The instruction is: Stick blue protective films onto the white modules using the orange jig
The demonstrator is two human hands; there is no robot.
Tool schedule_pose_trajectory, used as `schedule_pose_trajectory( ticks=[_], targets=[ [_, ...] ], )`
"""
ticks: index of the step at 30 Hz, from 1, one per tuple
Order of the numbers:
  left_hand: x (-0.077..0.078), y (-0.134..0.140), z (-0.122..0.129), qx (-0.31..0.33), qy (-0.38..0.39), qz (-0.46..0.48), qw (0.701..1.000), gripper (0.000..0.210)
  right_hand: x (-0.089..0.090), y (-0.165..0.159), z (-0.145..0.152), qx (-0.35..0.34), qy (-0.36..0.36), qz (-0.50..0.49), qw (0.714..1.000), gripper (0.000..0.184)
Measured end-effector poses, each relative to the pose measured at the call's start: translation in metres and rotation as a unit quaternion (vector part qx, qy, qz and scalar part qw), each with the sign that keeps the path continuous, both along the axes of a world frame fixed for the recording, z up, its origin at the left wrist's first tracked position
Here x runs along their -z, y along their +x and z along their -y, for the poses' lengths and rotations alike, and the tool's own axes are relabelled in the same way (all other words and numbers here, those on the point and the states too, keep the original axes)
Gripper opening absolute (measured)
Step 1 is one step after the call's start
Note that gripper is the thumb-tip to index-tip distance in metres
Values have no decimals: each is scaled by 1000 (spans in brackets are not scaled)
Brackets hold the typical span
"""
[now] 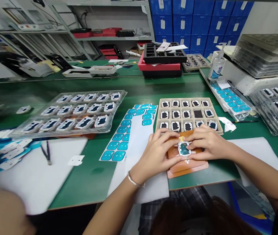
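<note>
Between my two hands a small white-framed square part with a dark green face [184, 148] rests over an orange mat [188, 169]. My left hand [162, 148] grips its left side, the thumb low and the fingers along the upper edge. From the right, my right hand [204, 143] closes on the same part, fingertips at its upper right and thumb below. A bit of yellow [181, 138] shows at its top edge. Just beyond my hands stands a beige compartment tray [157, 117] with similar parts, one cell showing only its dark bottom.
To the left lie sheets of blue stickers [117, 137] with white backing paper. Farther left are a clear tray of parts [109, 125], tweezers [47, 153] and another person's blurred arm [1, 202]. A pump bottle [217, 65] and stacked trays [263, 58] stand at right.
</note>
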State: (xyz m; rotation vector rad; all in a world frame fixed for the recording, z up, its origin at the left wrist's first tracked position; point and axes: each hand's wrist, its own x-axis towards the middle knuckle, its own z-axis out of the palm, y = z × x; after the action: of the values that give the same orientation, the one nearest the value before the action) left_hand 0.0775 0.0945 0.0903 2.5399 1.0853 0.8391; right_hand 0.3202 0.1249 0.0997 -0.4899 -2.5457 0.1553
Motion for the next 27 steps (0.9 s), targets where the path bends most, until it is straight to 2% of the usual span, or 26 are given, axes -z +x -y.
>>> schedule_pose_trajectory(
  ticks=[3, 5, 6, 8, 11, 13, 15, 19, 22, 27],
  targets=[
    [5, -2, -9, 27, -11, 32, 999, 48, 2, 1, -5, -21, -40, -50, 998, 23],
    [11, -8, -20, -2, -3, 22, 1000, 53, 2, 7, -14, -25, -67, -75, 995, 23],
    [14, -13, -25, -43, 5, 17, 999, 55, 2, 13, -20, -14, -75, -88, 993, 23],
    [22, -22, -36, -176, 17, 8, 984, 59, 4, 27, -37, 44, -75, -113, 990, 20],
    [33, -33, -45, -385, -14, -60, 921, 69, 16, 53, -67, 186, -35, -109, 976, 21],
    [37, -35, -47, -455, -59, -119, 881, 76, 31, 66, -85, 262, -15, -89, 961, 24],
    [36, -35, -47, -470, -100, -161, 862, 78, 46, 71, -98, 296, -8, -78, 952, 25],
    [32, -35, -49, -463, -137, -191, 855, 79, 65, 68, -106, 313, 0, -63, 948, 20],
    [32, -39, -52, -452, -128, -194, 861, 78, 62, 64, -103, 305, 10, -65, 950, 21],
    [33, -43, -52, -435, -108, -186, 874, 73, 46, 56, -89, 284, 32, -95, 954, 23]
  ],
)
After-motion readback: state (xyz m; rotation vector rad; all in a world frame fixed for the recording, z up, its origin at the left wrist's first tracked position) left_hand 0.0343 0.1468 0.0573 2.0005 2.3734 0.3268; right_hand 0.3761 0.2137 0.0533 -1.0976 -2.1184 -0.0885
